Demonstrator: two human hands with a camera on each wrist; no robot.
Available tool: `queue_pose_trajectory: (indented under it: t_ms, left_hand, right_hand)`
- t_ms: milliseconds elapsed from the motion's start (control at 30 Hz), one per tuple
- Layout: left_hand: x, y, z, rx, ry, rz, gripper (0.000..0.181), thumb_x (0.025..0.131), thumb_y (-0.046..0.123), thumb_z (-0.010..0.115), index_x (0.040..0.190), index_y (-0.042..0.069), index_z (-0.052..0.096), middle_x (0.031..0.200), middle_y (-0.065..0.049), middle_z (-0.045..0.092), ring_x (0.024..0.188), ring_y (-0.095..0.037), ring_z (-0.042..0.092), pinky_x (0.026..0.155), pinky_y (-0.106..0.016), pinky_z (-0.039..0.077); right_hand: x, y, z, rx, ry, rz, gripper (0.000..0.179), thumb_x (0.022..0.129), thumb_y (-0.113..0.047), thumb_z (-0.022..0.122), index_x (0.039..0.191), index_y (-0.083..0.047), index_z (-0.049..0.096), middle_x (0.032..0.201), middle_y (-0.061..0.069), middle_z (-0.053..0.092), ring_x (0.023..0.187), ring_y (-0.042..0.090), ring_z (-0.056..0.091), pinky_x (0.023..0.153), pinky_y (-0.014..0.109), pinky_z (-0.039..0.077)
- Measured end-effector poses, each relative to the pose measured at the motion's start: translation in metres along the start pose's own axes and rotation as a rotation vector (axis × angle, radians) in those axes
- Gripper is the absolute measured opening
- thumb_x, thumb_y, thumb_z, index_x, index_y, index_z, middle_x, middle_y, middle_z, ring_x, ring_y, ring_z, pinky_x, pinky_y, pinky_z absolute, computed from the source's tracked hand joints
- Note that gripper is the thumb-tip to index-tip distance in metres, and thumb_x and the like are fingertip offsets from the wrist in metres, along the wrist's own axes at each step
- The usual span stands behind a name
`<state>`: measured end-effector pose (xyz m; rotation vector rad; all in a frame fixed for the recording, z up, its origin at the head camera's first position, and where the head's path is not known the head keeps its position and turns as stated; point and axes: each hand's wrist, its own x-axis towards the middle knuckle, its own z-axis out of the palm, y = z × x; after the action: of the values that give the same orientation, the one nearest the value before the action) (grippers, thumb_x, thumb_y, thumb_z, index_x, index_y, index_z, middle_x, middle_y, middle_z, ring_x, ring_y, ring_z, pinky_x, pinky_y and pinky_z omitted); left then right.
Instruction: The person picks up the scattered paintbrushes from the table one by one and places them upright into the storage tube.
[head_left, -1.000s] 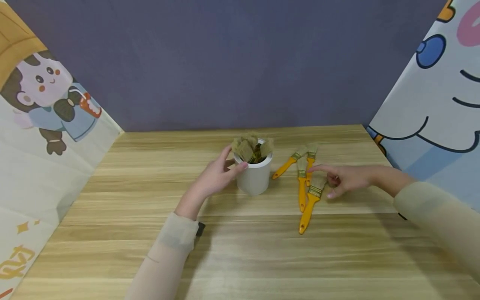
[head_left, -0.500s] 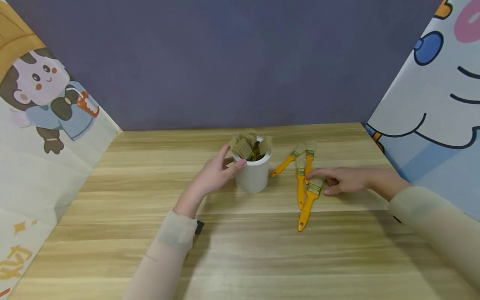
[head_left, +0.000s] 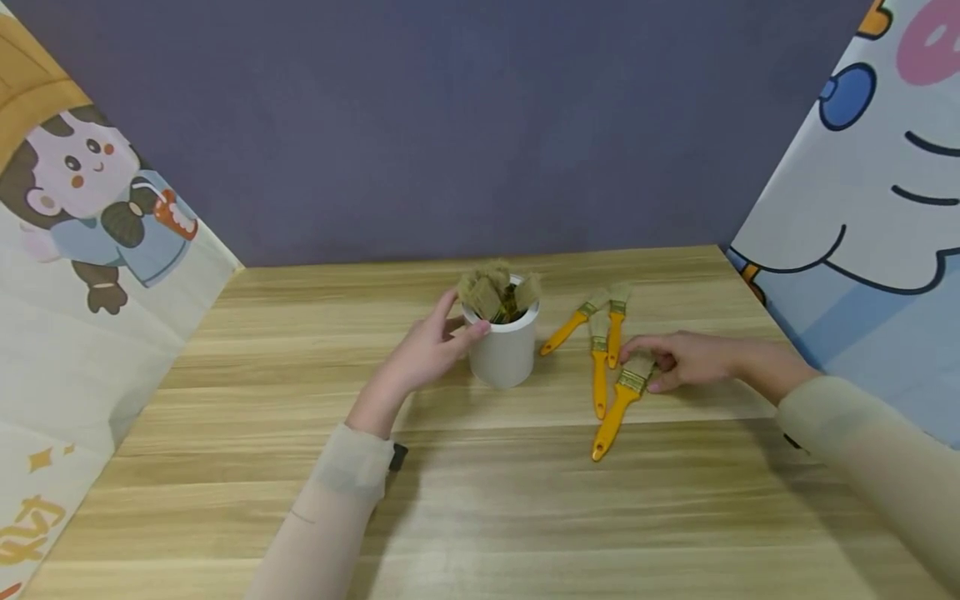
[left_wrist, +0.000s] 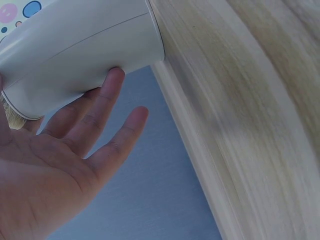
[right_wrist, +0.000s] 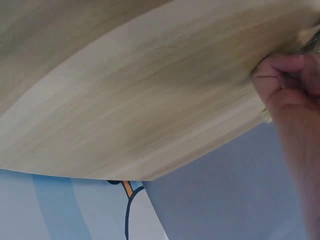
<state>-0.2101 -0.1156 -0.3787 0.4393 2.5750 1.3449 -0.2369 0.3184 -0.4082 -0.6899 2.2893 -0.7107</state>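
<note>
A person's left hand (head_left: 427,354) holds a white cup (head_left: 502,358) at the rim, thumb in front, the little finger spread away from its wall. Bristle heads (head_left: 486,296) crowd the cup's mouth. Just to the right, three smaller paintbrushes (head_left: 599,383) with orange handles lie on a wooden table (head_left: 480,517). Beside them, the largest brush (head_left: 617,421) lies slantwise, its bristles pinched between the right hand's (head_left: 693,360) thumb and index finger.

A white cylindrical pot (head_left: 502,362) stands upright, holding brushes (head_left: 483,296) bristles-up; right of it slants a wide orange-handled paintbrush (head_left: 622,400).
</note>
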Motion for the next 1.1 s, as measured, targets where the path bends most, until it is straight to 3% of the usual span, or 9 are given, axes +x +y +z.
queue_pose_trajectory:
  t_ms: [133, 167, 300, 367, 467, 533, 700, 900, 1100]
  left_hand:
    - [-0.0002, 0.0010, 0.0000, -0.004, 0.000, -0.001, 0.088, 0.099, 0.072, 0.060, 0.169, 0.041, 0.017, 0.170, -0.021, 0.040, 0.151, -0.036, 0.051, 0.113, -0.057, 0.055]
    - [-0.0002, 0.0013, 0.0002, -0.006, -0.001, 0.002, 0.088, 0.099, 0.071, 0.060, 0.169, 0.041, 0.017, 0.170, -0.020, 0.039, 0.151, -0.036, 0.051, 0.113, -0.057, 0.055]
    - [0.0000, 0.0022, 0.0007, -0.012, -0.009, 0.009, 0.086, 0.099, 0.071, 0.060, 0.168, 0.042, 0.017, 0.171, -0.020, 0.038, 0.152, -0.036, 0.050, 0.113, -0.058, 0.054]
    - [0.0000, 0.0026, 0.0007, -0.012, -0.008, 0.008, 0.086, 0.099, 0.071, 0.060, 0.168, 0.042, 0.017, 0.171, -0.020, 0.038, 0.152, -0.036, 0.050, 0.114, -0.058, 0.053]
    - [-0.0002, 0.0032, 0.0004, -0.006, -0.006, 0.002, 0.086, 0.099, 0.071, 0.059, 0.169, 0.041, 0.017, 0.170, -0.020, 0.039, 0.152, -0.035, 0.050, 0.114, -0.058, 0.053]
    - [-0.0006, 0.0035, 0.0000, -0.004, -0.007, -0.002, 0.087, 0.099, 0.071, 0.059, 0.169, 0.041, 0.016, 0.170, -0.020, 0.040, 0.152, -0.035, 0.050, 0.115, -0.059, 0.052]
    - [-0.0017, 0.0042, -0.0006, 0.004, -0.010, -0.007, 0.087, 0.100, 0.071, 0.058, 0.169, 0.042, 0.015, 0.169, -0.019, 0.041, 0.153, -0.034, 0.049, 0.116, -0.059, 0.051]
    - [-0.0026, 0.0047, -0.0007, 0.004, -0.010, -0.011, 0.088, 0.099, 0.071, 0.059, 0.169, 0.041, 0.014, 0.170, -0.019, 0.040, 0.153, -0.034, 0.049, 0.117, -0.059, 0.051]
    - [-0.0028, 0.0039, -0.0008, 0.010, -0.010, 0.004, 0.088, 0.100, 0.071, 0.058, 0.170, 0.041, 0.014, 0.170, -0.020, 0.040, 0.153, -0.035, 0.049, 0.116, -0.060, 0.051]
  right_hand:
    - [0.0009, 0.0011, -0.0026, -0.014, 0.017, 0.017, 0.058, 0.098, -0.024, 0.079, 0.151, -0.022, 0.054, 0.073, -0.003, 0.035, 0.066, 0.010, 0.035, 0.061, 0.025, 0.031]
    - [0.0010, 0.0014, -0.0028, -0.015, 0.021, 0.017, 0.058, 0.098, -0.025, 0.079, 0.150, -0.022, 0.055, 0.078, -0.001, 0.045, 0.068, 0.011, 0.036, 0.063, 0.025, 0.032]
    - [-0.0006, 0.0007, -0.0024, -0.020, 0.019, 0.021, 0.056, 0.098, -0.027, 0.079, 0.149, -0.024, 0.057, 0.122, 0.013, 0.065, 0.088, 0.017, 0.047, 0.075, 0.026, 0.041]
    - [-0.0014, 0.0006, -0.0013, -0.025, 0.024, 0.006, 0.054, 0.098, -0.028, 0.079, 0.148, -0.024, 0.059, 0.150, 0.018, 0.058, 0.108, 0.023, 0.055, 0.086, 0.029, 0.047]
    - [-0.0019, -0.0009, 0.0002, -0.026, 0.033, -0.024, 0.054, 0.098, -0.027, 0.079, 0.148, -0.022, 0.060, 0.160, 0.020, 0.051, 0.136, 0.036, 0.054, 0.101, 0.041, 0.054]
    - [-0.0018, -0.0016, 0.0012, -0.029, 0.042, -0.045, 0.053, 0.098, -0.027, 0.080, 0.147, -0.020, 0.061, 0.161, 0.020, 0.051, 0.147, 0.044, 0.048, 0.108, 0.050, 0.054]
    - [-0.0023, -0.0032, 0.0027, -0.037, 0.059, -0.050, 0.049, 0.097, -0.025, 0.081, 0.143, -0.021, 0.065, 0.158, 0.018, 0.054, 0.149, 0.047, 0.045, 0.113, 0.058, 0.050]
    - [-0.0029, -0.0033, 0.0047, -0.079, 0.094, -0.052, 0.042, 0.093, -0.028, 0.084, 0.133, -0.023, 0.070, 0.142, 0.010, 0.063, 0.132, 0.032, 0.056, 0.110, 0.049, 0.050]
    - [-0.0034, -0.0032, 0.0053, -0.063, 0.095, -0.035, 0.043, 0.089, -0.029, 0.088, 0.129, -0.023, 0.072, 0.133, 0.005, 0.064, 0.118, 0.018, 0.054, 0.102, 0.033, 0.049]
